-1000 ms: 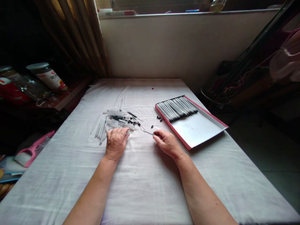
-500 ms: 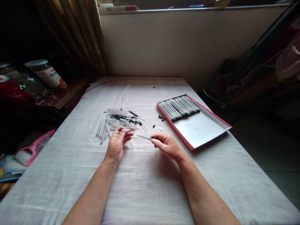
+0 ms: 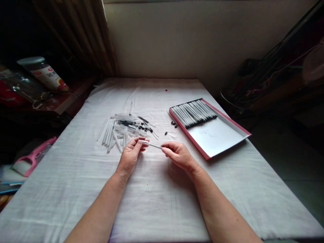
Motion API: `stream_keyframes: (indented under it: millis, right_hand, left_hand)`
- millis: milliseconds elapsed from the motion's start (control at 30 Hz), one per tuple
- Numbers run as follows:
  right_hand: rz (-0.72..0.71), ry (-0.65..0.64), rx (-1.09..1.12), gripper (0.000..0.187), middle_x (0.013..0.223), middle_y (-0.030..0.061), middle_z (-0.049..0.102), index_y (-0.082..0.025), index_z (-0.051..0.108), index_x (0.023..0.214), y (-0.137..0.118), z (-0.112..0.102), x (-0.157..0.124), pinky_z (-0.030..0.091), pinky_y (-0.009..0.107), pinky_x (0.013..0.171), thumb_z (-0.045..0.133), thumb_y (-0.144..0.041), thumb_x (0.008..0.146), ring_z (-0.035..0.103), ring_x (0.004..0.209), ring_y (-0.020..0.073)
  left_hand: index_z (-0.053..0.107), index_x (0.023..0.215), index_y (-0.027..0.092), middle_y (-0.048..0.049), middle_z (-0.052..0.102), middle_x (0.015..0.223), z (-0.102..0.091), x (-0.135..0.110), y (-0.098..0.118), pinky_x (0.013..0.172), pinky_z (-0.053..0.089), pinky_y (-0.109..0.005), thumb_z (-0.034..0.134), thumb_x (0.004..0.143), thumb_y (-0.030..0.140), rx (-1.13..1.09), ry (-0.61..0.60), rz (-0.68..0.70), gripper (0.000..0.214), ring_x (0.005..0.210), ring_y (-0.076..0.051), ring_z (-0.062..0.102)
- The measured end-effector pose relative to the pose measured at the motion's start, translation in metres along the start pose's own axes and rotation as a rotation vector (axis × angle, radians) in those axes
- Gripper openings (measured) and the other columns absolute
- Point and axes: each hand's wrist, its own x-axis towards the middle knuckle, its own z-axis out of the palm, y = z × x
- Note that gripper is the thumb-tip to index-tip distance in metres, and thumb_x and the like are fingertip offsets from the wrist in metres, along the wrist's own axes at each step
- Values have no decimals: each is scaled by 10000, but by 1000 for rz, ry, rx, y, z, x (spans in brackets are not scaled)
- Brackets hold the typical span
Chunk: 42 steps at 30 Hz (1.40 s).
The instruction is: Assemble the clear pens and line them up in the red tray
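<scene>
Between thumb and fingers my left hand (image 3: 131,153) pinches a clear pen barrel (image 3: 143,141). My right hand (image 3: 178,155) grips the end of a thin pen refill (image 3: 155,146), which points left. The refill's far end meets the barrel's open end; whether it is inside cannot be made out. Beyond my left hand lies a loose pile of clear pen barrels (image 3: 108,133), dark refills (image 3: 128,123) and small black pen plugs (image 3: 142,128). Right of my right hand sits a shallow red-edged box lid (image 3: 210,141), holding a row of pens (image 3: 193,113) with black ends.
A white cloth (image 3: 152,209) covers the table. A few black plugs (image 3: 174,125) lie beside the lid, and a small red piece (image 3: 166,90) lies farther back. At left are pink-handled scissors (image 3: 36,153) and a jar (image 3: 43,72) on a side shelf.
My left hand has shifted right with the barrel, which now meets the refill; before, a gap lay between them. The camera view has tilted slightly down.
</scene>
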Motion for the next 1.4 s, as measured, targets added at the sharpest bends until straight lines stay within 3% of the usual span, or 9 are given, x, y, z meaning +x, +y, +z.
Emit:
stream_keyframes:
  millis: [133,333,467,633,1400]
  right_hand:
    - [36,-5,50,224,823,51,744,-197,757,888,3,-5,0,508,297,691,608,-341,803,670,751,194]
    - [116,-42,24,181,825,41,732,-192,735,859,5,-22,-1,490,300,720,621,-309,781,649,766,194]
    - [166,-65,29,117,733,7,657,-179,679,794,3,-27,-1,442,247,623,590,-250,764,582,688,150]
    - [231,-106,126,127,679,-7,598,-179,646,749,3,-27,-1,403,239,583,608,-298,765,516,626,128]
    - [129,-183,55,98,755,7,593,-190,581,777,5,-21,1,427,260,707,547,-266,830,544,744,151]
  left_hand:
    - [678,954,179,-80,729,961,1,-3,1,659,493,-229,685,732,538,140,-59,16,423,819,-174,674]
    - [743,905,184,14,614,586,1,-4,1,401,343,-176,724,694,443,292,-118,-30,335,463,-79,480]
    - [749,945,165,-24,687,678,0,-4,4,385,342,-169,740,651,397,258,-187,-160,375,441,-65,460]
    - [748,906,163,-60,731,756,-1,-2,2,360,306,-166,731,638,398,258,-172,-199,357,459,-83,512]
    - [723,915,133,-71,726,753,-5,-2,3,417,410,-169,735,653,366,225,-183,-279,350,597,-143,644]
